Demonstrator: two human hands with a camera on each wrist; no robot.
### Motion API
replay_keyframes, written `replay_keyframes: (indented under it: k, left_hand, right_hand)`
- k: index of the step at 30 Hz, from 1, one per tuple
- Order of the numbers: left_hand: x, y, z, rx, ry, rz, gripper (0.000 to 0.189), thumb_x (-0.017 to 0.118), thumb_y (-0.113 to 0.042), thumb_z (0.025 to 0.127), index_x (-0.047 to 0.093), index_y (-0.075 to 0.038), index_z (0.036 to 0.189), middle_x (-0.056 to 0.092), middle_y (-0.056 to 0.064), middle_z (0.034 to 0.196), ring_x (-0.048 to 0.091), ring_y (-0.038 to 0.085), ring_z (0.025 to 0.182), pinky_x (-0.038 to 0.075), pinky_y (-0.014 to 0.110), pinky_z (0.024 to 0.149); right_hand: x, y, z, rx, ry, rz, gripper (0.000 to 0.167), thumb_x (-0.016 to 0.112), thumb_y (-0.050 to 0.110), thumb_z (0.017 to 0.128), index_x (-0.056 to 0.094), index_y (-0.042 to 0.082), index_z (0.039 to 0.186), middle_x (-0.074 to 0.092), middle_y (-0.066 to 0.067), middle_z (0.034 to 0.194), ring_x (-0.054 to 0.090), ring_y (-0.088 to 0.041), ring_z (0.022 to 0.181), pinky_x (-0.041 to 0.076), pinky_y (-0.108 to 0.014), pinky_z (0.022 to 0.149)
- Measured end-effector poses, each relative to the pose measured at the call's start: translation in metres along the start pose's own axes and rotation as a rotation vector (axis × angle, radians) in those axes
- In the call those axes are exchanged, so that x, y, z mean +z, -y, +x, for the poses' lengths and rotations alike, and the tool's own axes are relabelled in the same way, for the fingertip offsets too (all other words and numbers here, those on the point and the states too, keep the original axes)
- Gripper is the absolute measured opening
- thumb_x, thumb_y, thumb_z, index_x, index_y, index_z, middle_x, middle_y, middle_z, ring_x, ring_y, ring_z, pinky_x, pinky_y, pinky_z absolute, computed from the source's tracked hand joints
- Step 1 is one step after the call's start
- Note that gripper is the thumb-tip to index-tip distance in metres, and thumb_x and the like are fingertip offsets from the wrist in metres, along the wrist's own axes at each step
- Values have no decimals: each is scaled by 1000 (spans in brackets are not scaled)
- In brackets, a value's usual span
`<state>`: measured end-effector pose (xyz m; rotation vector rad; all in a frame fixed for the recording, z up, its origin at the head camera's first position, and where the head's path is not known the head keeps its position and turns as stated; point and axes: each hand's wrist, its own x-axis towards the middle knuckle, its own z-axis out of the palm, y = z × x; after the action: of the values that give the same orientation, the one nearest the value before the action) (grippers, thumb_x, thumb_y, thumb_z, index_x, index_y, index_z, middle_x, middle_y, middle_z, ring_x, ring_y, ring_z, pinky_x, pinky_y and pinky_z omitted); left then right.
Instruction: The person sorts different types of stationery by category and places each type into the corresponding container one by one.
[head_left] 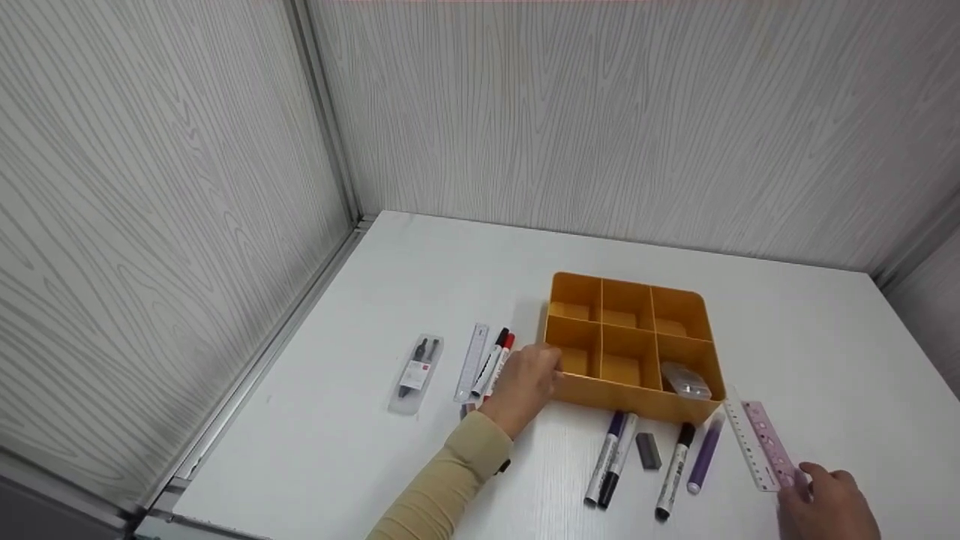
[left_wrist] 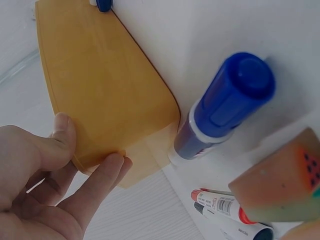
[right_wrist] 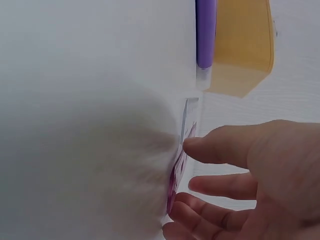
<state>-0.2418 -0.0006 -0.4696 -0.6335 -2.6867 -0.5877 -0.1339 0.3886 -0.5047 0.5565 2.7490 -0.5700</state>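
My left hand (head_left: 523, 381) grips the front left corner of a yellow compartment box (head_left: 626, 394), thumb and fingers on either side of its wall in the left wrist view. A small clear case (head_left: 686, 381) lies in the box's front right compartment. Low at the right, my right hand (head_left: 832, 504) is at the near end of a pink ruler (head_left: 766, 435). Its thumb and fingertips touch around that ruler, loosely bent and spread apart in the right wrist view. A white ruler (head_left: 746, 442) lies alongside the pink one.
Before the box lie several markers (head_left: 604, 461), a dark grey eraser (head_left: 648, 451) and a purple marker (head_left: 705, 454). Left of it are a clear ruler (head_left: 472, 364), black and red markers (head_left: 491, 367), a compass case (head_left: 416, 375) and, in the left wrist view, a watermelon-patterned block (left_wrist: 275, 185).
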Motion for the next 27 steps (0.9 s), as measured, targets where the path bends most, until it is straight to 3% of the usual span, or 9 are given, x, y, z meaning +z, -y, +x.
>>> replay_keyframes:
  k: [8, 14, 21, 27]
  left_hand:
    - [-1, 1, -1, -2, -4, -11, 7, 75, -6, 84, 69, -10, 83, 70, 3, 80, 67, 17, 72, 53, 23, 63]
    - [0, 2, -2, 7, -18, -9, 9, 76, -6, 83, 68, -9, 82, 70, 2, 78, 67, 16, 71, 52, 22, 61]
    - [1, 3, -1, 25, -23, -3, 8, 77, -8, 84, 69, -9, 81, 71, 2, 78, 69, 17, 72, 53, 24, 62]
    - [0, 2, -1, 29, -29, -15, 8, 76, -11, 85, 69, -9, 82, 70, 2, 78, 68, 16, 71, 52, 22, 61]
  right_hand:
    - [-2, 0, -1, -32, 17, 30, 57, 64, 17, 92, 43, -23, 128, 65, -27, 90, 60, -25, 77, 52, -46, 71]
    - [-1, 0, 1, 10, 42, 77, 58, 63, 18, 93, 42, -23, 128, 65, -32, 97, 63, -26, 78, 53, -49, 75]
    - [1, -2, 2, 37, -10, 89, 50, 63, 12, 90, 47, -22, 123, 65, -22, 84, 57, -23, 72, 48, -34, 64]
    - [1, -2, 0, 49, -48, 127, 52, 63, 9, 88, 47, -25, 123, 63, -29, 93, 58, -27, 78, 51, -40, 70]
